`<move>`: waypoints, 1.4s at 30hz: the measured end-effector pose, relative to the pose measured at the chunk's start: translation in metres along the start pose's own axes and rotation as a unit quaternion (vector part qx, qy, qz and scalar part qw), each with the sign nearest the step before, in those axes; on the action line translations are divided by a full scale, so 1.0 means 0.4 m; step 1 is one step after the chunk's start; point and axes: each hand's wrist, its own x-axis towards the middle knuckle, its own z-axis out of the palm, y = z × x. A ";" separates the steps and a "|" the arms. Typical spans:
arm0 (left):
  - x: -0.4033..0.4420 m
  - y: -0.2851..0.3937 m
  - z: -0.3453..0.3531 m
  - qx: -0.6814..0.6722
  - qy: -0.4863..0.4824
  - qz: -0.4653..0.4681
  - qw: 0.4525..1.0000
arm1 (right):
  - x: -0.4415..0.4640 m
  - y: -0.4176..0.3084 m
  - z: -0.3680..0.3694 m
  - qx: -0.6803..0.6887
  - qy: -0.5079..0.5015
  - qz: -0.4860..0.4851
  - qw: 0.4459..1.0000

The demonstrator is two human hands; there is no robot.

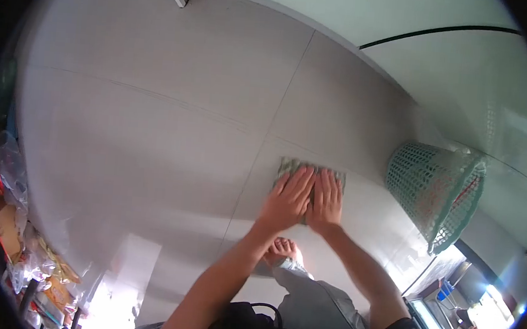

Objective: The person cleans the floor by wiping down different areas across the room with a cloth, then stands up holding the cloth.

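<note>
A folded cloth (287, 164) with a green and pale check pattern lies flat on the tiled floor, mostly covered by my hands. My left hand (288, 197) presses on its left part, palm down and fingers stretched out. Beside it, my right hand (326, 199) rests flat on the right part, fingers extended forward. The two hands are close together at the thumbs. Cloth edges show beyond the fingertips and at the right side.
A pale green perforated plastic basket (420, 177) stands at the right by glossy pale cabinet fronts (462, 75). Plastic bags and packages (51, 265) are piled at the left edge. My bare foot (284, 250) is just behind the hands on the grey floor tiles (172, 139).
</note>
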 end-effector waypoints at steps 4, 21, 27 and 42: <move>0.190 -0.174 -0.124 -0.006 0.054 0.007 0.998 | 0.299 -0.003 -0.055 -0.033 0.009 -0.075 0.997; 0.170 -0.768 -0.466 0.148 0.232 -0.291 0.916 | 1.111 -0.544 -0.048 0.030 0.157 -0.472 0.867; -0.191 -0.820 -0.492 0.148 0.213 -0.435 0.862 | 0.971 -0.894 0.111 0.037 0.100 -0.526 0.844; -0.734 0.057 0.138 0.062 0.333 -0.830 0.442 | -0.017 -1.009 0.334 -0.015 -0.297 -0.839 0.455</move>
